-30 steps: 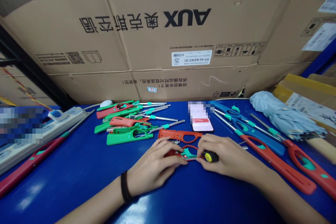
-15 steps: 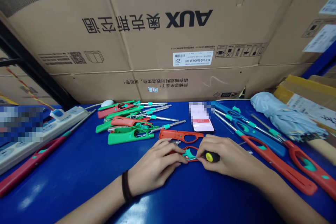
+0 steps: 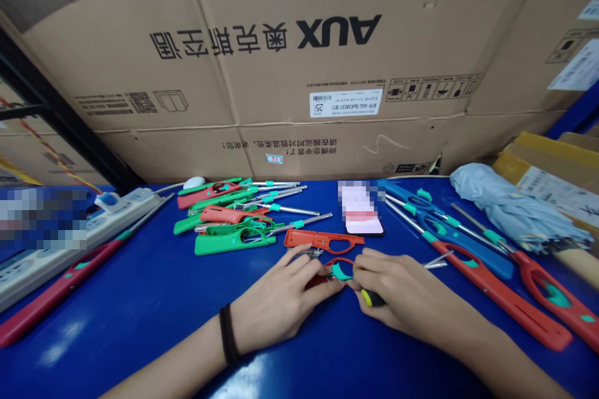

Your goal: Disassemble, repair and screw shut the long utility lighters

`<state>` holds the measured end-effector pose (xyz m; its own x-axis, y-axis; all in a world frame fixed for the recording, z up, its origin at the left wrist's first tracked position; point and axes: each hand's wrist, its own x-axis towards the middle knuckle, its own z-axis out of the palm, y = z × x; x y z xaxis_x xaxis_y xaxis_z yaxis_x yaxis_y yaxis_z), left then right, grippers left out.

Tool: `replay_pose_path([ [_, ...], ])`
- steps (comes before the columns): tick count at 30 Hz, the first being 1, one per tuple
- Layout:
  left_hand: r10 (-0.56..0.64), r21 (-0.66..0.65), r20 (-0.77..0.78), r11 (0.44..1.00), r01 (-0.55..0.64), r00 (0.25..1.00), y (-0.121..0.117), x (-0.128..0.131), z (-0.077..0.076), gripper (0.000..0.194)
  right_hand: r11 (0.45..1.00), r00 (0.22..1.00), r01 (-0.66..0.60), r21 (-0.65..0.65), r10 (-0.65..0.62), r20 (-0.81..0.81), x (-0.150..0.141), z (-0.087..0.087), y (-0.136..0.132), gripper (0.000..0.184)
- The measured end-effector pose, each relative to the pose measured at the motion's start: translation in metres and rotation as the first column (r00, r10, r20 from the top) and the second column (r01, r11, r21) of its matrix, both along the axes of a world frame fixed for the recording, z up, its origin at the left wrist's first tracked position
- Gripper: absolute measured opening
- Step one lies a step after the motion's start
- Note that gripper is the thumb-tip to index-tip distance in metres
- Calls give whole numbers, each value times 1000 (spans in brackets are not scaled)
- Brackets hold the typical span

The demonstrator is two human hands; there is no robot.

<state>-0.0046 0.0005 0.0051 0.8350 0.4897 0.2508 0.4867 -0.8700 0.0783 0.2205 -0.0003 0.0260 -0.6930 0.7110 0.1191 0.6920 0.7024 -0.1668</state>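
Observation:
My left hand [image 3: 286, 292], a dark band at its wrist, presses its fingers on an open red lighter casing [image 3: 345, 260] lying on the blue table. A teal trigger [image 3: 341, 272] sits inside that casing, beside my fingertips. In my right hand [image 3: 405, 294] is a small screwdriver with a black and yellow handle [image 3: 372, 298]; its tip is hidden by my fingers, close to the trigger. Just beyond lies another red casing half [image 3: 322, 240], with a small metallic part [image 3: 312, 253] near my left fingers.
Several green and red lighters and casings [image 3: 234, 243] lie at the left. A phone [image 3: 364, 224] is at the back. Blue lighters [image 3: 486, 252], red lighters [image 3: 510, 305] and a folded umbrella [image 3: 515, 206] lie at right. A power strip [image 3: 98, 224] runs along the left; a large carton [image 3: 281, 87] stands behind.
My right hand has turned, tilting the screwdriver handle down and slightly left. The fingertips of my left hand have moved right along the red casing. Thin metal rods show more behind my right hand.

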Motion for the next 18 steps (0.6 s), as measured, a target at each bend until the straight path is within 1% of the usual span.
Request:
replay_pose_path([
  [2,20,-26,22,999,-20,1000,-1,1,1,41,999,999,31,-31,-31,-12,-1,2,-2,16],
  [5,46,-131,91,991,-34,995,-1,1,2,40,992,994,82,-101,-88,-61,1,6,-1,15],
  [8,51,-235,169,972,-10,984,3,-4,4,34,988,990,77,-135,-91,-105,4,8,1,15],
  [10,50,-282,198,959,8,979,7,-8,7,29,988,990,58,-145,-76,-121,5,8,3,15],
  [13,63,-293,179,956,-8,982,12,-16,15,35,989,990,36,-141,-54,-130,6,6,4,17],
  [15,94,-269,148,962,-52,984,14,-22,21,38,991,990,28,-133,-47,-135,6,5,4,18],
  [18,148,-243,112,963,-118,983,17,-31,30,30,992,988,16,-127,-35,-149,6,4,4,19],
])
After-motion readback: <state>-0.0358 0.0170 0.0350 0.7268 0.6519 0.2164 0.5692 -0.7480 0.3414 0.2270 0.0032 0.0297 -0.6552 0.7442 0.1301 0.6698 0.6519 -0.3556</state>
